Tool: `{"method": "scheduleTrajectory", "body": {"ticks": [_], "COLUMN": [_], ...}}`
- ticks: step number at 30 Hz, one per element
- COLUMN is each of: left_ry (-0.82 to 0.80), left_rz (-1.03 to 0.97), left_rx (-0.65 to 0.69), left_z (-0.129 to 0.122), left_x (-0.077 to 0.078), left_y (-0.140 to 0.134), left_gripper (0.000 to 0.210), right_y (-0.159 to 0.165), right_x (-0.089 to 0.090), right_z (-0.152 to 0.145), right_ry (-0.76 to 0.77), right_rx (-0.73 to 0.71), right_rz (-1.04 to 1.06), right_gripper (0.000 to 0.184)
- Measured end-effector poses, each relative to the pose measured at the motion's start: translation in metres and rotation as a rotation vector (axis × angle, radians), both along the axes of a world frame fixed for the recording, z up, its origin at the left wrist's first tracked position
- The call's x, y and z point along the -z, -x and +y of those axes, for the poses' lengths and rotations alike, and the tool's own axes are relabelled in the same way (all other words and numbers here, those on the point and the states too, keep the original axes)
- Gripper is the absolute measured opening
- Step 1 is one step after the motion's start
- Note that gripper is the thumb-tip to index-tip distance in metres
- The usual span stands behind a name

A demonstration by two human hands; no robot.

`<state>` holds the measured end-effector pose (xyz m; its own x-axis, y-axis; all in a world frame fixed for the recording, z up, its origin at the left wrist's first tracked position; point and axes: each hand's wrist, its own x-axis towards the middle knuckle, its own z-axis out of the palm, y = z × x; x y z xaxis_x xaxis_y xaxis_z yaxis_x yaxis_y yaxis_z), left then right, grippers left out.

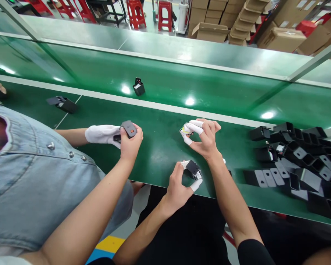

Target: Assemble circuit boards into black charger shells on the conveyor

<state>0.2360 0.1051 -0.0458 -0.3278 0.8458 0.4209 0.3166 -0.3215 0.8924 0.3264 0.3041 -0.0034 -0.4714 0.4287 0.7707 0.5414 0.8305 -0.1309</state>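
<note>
My left hand (179, 186), with white finger cots on its tips, is closed around a small black plastic housing (193, 167) above the near edge of the green bench. Pale parts show at the housing's lower right side. Higher up and to the right, my right hand (204, 136), also in white finger cots, pinches a small part with yellow and green on it (185, 129). The fingers cover most of this part, so its kind is unclear. The two hands are apart, and so are the things they hold.
To the left, a co-worker's hands (132, 140) hold a dark grey device (129, 129). Black housings (287, 136) and grey cover plates (269, 178) crowd the bench's right side. One housing (138, 87) stands beyond the white strip; another (66, 105) lies at far left.
</note>
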Motion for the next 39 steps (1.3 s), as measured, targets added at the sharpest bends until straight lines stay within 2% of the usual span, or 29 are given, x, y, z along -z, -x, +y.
{"method": "scheduleTrajectory", "body": {"ticks": [9,11,14,19,23,27,35,37,39], "left_ry": [0.0,0.017,0.08,0.171,0.187,0.207,0.208,0.209,0.21], "left_rz": [0.009,0.037,0.068,0.054,0.035,-0.017,-0.042,-0.043,-0.036], "left_rx": [-0.019,-0.022,-0.012,-0.002,-0.007,0.027,0.032,0.036,0.042], "left_z": [-0.002,-0.003,-0.005,-0.009,-0.012,-0.015,-0.011,-0.009,-0.007], "left_x": [0.001,0.0,-0.001,-0.01,-0.018,-0.019,-0.015,-0.015,-0.014], "left_y": [0.001,0.001,0.003,0.001,0.0,0.001,0.0,-0.001,-0.002], "left_gripper": [0.063,0.065,0.067,0.062,0.055,0.057,0.055,0.054,0.051], "right_y": [0.003,0.003,0.003,0.002,0.004,0.003,0.003,0.002,-0.002], "right_x": [-0.01,-0.012,-0.011,-0.006,-0.001,0.001,0.01,0.005,-0.007], "right_z": [-0.007,-0.007,-0.005,-0.002,-0.003,-0.002,0.004,0.005,0.001], "right_ry": [-0.015,0.031,0.13,0.233,0.333,0.446,0.568,0.571,0.553], "right_rx": [-0.003,0.024,0.033,-0.028,-0.054,-0.079,-0.061,-0.05,-0.039], "right_rz": [0.074,0.064,-0.034,-0.21,-0.324,-0.37,-0.34,-0.34,-0.296], "right_gripper": [0.046,0.046,0.036,0.022,0.017,0.012,0.021,0.027,0.038]}}
